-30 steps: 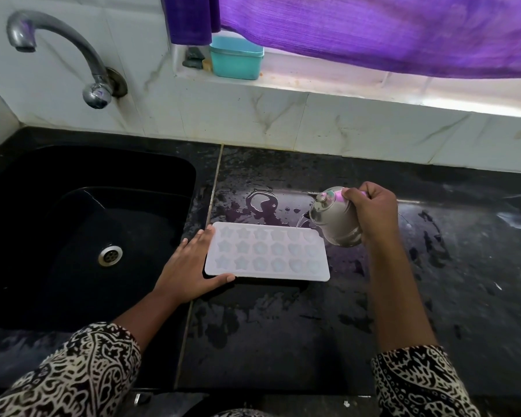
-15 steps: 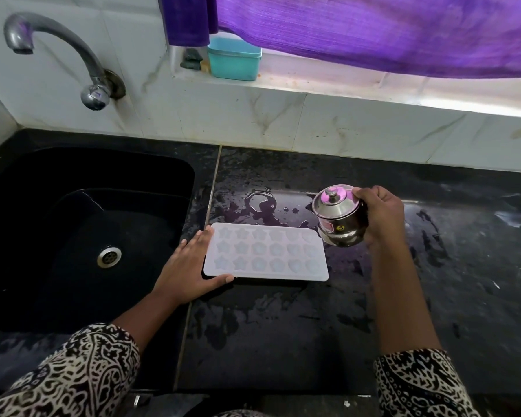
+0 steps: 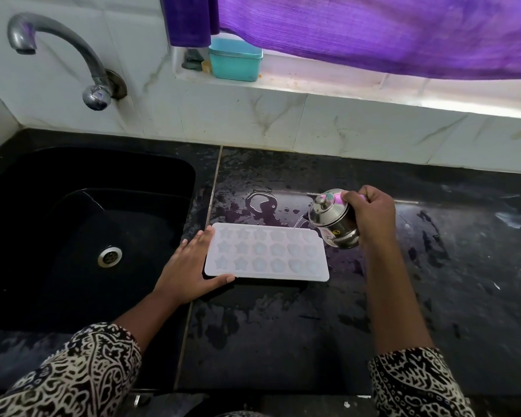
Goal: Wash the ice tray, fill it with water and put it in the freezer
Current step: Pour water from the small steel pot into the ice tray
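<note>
Head view: ice tray (image 3: 266, 255) lies flat on the wet black bench (image 3: 283, 332), just right of the sink (image 3: 73, 176). Left hand (image 3: 190, 269), fingers straight and thumb along the near edge, braces the tray's left end, probably to stop it sliding during filling. Right hand (image 3: 370, 215) is curled round a small steel pot (image 3: 333, 219) tilted left. A thin stream falls at the tray's far right corner. Puddles on the bench beyond the tray. Tap (image 3: 57, 49) far left. Teal box (image 3: 235, 60) sits on the sill under a purple curtain (image 3: 373, 31). Pour path looks unobstructed.
</note>
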Demonstrator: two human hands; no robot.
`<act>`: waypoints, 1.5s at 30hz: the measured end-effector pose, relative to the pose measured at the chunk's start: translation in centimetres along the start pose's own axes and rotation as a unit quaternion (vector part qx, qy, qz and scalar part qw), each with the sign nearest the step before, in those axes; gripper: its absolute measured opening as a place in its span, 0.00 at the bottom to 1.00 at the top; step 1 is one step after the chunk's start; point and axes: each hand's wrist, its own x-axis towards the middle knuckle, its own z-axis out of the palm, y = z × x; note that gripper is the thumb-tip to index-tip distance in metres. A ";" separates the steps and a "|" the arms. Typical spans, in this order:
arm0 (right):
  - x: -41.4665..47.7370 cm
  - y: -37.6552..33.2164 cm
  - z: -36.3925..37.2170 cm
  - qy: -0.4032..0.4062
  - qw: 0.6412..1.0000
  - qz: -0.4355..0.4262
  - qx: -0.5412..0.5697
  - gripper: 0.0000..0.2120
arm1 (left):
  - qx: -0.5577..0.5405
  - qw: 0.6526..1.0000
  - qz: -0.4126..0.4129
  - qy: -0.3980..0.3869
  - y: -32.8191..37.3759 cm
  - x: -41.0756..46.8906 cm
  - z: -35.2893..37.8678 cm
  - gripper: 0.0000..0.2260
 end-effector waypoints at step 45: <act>-0.1 -0.2 -2.5 0.050 0.997 0.008 -0.050 0.14 | 0.016 1.000 -0.002 -0.001 0.1 0.0 0.0 0.52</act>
